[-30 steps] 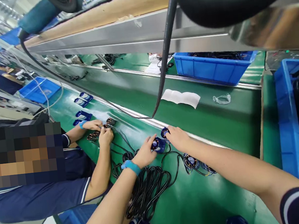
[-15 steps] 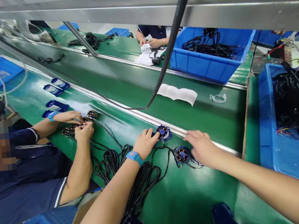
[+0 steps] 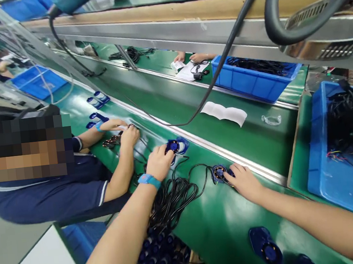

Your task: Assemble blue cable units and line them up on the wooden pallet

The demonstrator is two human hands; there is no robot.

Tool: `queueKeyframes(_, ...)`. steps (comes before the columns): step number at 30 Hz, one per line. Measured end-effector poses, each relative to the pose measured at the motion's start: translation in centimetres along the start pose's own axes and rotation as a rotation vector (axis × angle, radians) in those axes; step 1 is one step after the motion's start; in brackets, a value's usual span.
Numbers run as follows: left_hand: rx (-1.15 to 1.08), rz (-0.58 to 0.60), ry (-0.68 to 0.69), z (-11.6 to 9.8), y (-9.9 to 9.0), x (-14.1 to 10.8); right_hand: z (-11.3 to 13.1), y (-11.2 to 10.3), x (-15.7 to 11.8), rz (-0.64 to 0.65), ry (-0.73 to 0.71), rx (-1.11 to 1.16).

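Observation:
My left hand, with a blue wristband, rests its fingers on a round blue part lying on the green bench. My right hand touches a second round blue part further right, fingertips on its edge. Black cables run from both parts into a coiled bundle between my arms. Whether either hand truly grips its part is hard to tell; both press on them.
A co-worker at left has both hands on small parts. A green conveyor belt carries white paper and a clear ring. Blue bins hold cables. Another blue part lies near. A black hose hangs overhead.
My left hand slid its blue part leftward along the bench. My right hand left that part and moved onto the second blue part at the right. The view shifted too.

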State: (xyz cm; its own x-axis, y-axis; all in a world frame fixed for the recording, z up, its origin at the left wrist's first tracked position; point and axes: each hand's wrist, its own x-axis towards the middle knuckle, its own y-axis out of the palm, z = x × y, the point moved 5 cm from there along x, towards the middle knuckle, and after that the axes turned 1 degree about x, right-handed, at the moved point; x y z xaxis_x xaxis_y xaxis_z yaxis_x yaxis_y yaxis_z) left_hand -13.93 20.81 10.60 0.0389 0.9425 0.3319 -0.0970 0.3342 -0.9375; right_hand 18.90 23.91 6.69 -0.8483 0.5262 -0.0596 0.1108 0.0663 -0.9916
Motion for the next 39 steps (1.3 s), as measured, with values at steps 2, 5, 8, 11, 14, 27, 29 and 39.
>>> queueKeyframes(2,0.046,-0.101,-0.021,2.7,-3.9,-1.5,-0.2,0.1,0.4,0.033,-0.027,-0.012)
queueKeyframes(5,0.108,-0.251,-0.089,6.4,-11.0,-4.7,-0.6,-0.1,0.8,0.077,-0.07,-0.007)
queueKeyframes(8,0.174,-0.388,-0.163,8.8,-18.7,-9.4,-0.9,-0.8,1.4,0.078,-0.105,0.037)
queueKeyframes(11,0.252,-0.511,-0.149,9.4,-25.7,-14.8,-1.1,-2.1,1.9,0.055,-0.117,0.072)
queueKeyframes(14,0.305,-0.595,-0.137,9.1,-30.8,-19.5,-1.1,-4.6,2.5,-0.024,-0.138,0.077)
queueKeyframes(27,0.309,-0.666,-0.288,6.9,-37.2,-21.2,4.2,-25.2,-2.2,-0.716,-0.371,0.254)
queueKeyframes(29,0.359,-0.754,-0.259,6.9,-39.7,-20.2,4.2,-28.5,-3.4,-0.815,-0.378,0.291)
queueKeyframes(39,0.085,-0.932,-0.168,2.3,-37.7,-13.1,1.8,-27.9,-3.8,-0.841,-0.31,0.322)
